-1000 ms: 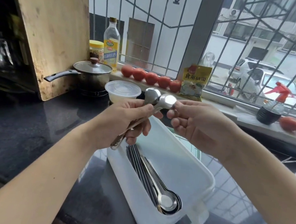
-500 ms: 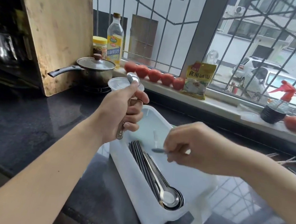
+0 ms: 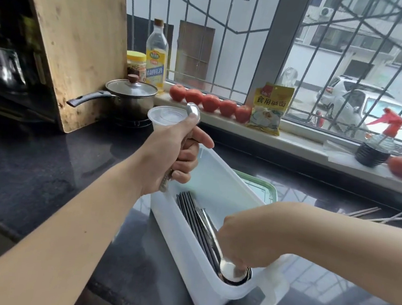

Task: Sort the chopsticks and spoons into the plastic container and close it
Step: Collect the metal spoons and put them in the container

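Note:
A white plastic container (image 3: 180, 247) lies on the dark counter with its clasp flap hanging at the near end. Dark chopsticks (image 3: 188, 215) and steel spoons (image 3: 233, 273) lie along its left side. My left hand (image 3: 172, 154) is shut on a steel spoon (image 3: 193, 112), held upright above the container's far end. My right hand (image 3: 245, 241) reaches down into the container's near end, its fingers pressing a spoon onto the stacked spoon bowls. A green-rimmed lid (image 3: 263, 186) lies behind the container. Wooden chopsticks (image 3: 374, 215) lie on the counter at the right.
A lidded saucepan (image 3: 129, 95) and a clear round tub (image 3: 166, 116) stand beyond my left hand. A wooden cutting board (image 3: 71, 34) leans at the left. Tomatoes (image 3: 210, 102), a bottle (image 3: 156, 55), a packet (image 3: 270, 108) and a spray bottle (image 3: 379, 143) line the windowsill.
My right hand took one spoon from the left hand's pair and carried it down into the container's near end. The left hand stayed raised with the other spoon.

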Demonstrator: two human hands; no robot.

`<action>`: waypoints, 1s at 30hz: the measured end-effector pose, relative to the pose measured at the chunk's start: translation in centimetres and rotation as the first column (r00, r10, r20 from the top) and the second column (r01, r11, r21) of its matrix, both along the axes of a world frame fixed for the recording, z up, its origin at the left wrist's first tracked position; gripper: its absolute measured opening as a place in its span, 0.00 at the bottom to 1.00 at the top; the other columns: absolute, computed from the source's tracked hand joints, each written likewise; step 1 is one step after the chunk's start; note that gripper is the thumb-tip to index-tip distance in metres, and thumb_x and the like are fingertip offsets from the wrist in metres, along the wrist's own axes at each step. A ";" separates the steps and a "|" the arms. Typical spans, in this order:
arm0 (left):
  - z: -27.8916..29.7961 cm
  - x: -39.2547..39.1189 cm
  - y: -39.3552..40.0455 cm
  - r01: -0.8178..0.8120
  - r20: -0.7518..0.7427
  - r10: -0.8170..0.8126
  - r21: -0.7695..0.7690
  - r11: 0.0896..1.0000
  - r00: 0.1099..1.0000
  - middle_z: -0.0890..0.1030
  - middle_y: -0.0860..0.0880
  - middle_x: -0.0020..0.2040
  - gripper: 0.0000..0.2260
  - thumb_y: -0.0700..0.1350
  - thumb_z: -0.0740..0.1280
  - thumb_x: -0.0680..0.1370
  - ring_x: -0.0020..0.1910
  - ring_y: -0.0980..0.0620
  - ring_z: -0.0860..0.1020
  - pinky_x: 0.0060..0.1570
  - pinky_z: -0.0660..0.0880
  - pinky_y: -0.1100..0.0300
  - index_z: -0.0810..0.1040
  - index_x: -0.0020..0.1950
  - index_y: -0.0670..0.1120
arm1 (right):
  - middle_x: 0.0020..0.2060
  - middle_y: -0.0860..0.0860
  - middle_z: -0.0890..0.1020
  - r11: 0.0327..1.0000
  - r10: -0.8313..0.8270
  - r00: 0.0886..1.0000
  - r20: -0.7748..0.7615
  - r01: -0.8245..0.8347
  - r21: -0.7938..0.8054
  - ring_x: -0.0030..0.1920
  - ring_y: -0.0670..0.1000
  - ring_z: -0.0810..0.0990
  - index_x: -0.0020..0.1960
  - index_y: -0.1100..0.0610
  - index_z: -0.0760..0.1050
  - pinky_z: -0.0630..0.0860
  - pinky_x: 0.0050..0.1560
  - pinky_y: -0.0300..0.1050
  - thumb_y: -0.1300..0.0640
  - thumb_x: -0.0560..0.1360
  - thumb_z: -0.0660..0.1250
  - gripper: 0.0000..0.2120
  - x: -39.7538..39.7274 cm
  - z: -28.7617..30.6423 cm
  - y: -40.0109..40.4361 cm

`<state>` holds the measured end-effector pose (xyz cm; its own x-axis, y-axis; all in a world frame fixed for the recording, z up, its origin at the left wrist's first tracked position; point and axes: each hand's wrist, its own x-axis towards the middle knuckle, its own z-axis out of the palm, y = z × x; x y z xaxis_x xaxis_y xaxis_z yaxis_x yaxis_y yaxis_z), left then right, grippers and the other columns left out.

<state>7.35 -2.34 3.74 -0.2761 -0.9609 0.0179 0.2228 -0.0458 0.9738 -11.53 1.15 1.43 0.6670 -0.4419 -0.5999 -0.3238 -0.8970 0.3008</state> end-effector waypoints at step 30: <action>0.3 0.2 0.6 0.264 0.369 -0.204 -0.121 0.957 0.907 0.75 0.47 0.34 0.08 0.41 0.67 0.82 0.30 0.52 0.72 0.30 0.74 0.57 0.85 0.56 0.44 | 0.35 0.55 0.82 0.619 -0.420 -0.385 0.821 0.541 0.570 0.26 0.47 0.76 0.50 0.53 0.79 0.74 0.28 0.42 0.65 0.79 0.65 0.08 -3.7 7.3 -1.3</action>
<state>7.53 -1.74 4.06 -0.5101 -0.8595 0.0311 -0.1302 0.1129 0.9850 -15.25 -0.16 8.75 -0.0473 -0.9520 0.3025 -0.5851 -0.2191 -0.7808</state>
